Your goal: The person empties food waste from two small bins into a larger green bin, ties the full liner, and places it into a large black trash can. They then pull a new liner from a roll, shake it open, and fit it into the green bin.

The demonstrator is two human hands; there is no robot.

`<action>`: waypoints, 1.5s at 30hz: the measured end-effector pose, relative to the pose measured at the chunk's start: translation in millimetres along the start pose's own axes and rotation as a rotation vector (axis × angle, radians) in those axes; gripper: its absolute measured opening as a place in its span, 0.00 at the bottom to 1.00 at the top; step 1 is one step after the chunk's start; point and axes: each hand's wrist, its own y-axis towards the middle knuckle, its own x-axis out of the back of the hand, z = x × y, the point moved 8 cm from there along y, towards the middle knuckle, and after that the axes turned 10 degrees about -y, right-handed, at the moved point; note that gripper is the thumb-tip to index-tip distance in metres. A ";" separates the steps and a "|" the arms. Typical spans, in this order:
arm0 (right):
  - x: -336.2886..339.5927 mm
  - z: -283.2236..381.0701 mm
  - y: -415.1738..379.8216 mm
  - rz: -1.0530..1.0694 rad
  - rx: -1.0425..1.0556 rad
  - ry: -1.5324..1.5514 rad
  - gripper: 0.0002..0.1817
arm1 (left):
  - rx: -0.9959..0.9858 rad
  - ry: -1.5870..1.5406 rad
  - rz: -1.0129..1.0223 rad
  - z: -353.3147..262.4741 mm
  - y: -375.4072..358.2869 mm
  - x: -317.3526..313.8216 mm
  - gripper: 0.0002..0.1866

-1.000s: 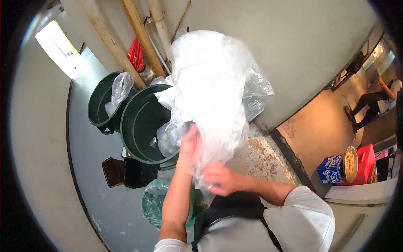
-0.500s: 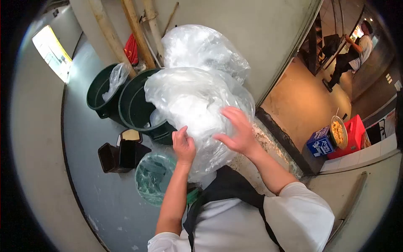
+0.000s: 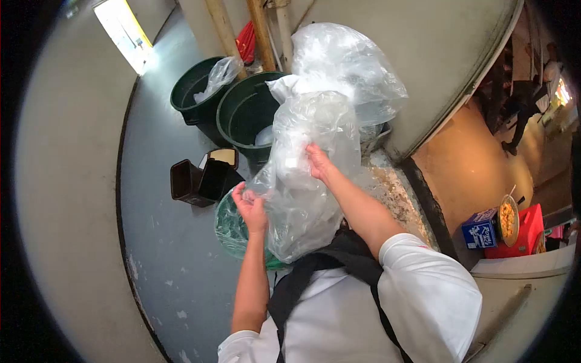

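Observation:
A big clear plastic bag (image 3: 311, 209) hangs in front of my body, crumpled and whitish near its top. My left hand (image 3: 251, 210) is at its left edge, fingers curled around the thin plastic. My right hand (image 3: 317, 162) is closed on the upper middle of the same bag, bunching the film. Behind it, a second full, clear plastic bag (image 3: 357, 69) leans against the wall. Partly under the bag stands a green bin (image 3: 230, 233) lined with clear plastic. What lies inside the front bag cannot be made out.
Two dark green bins (image 3: 195, 91) (image 3: 247, 115) stand ahead on the left, with small dark containers (image 3: 203, 181) nearby. Wooden poles (image 3: 260, 33) lean at the wall. Through a doorway on the right are a person (image 3: 532, 100), a blue box (image 3: 480, 233) and a bowl of food (image 3: 508, 221).
My hands have closed on the front bag, which is now lower and stretched longer towards me. My left hand has moved down. The view has swung left, shifting the scene rightward.

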 end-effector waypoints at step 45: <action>-70.8 287.3 -212.7 -0.130 0.929 -1.364 0.38 | 0.358 -0.348 0.413 21.1 49.5 -191.8 0.12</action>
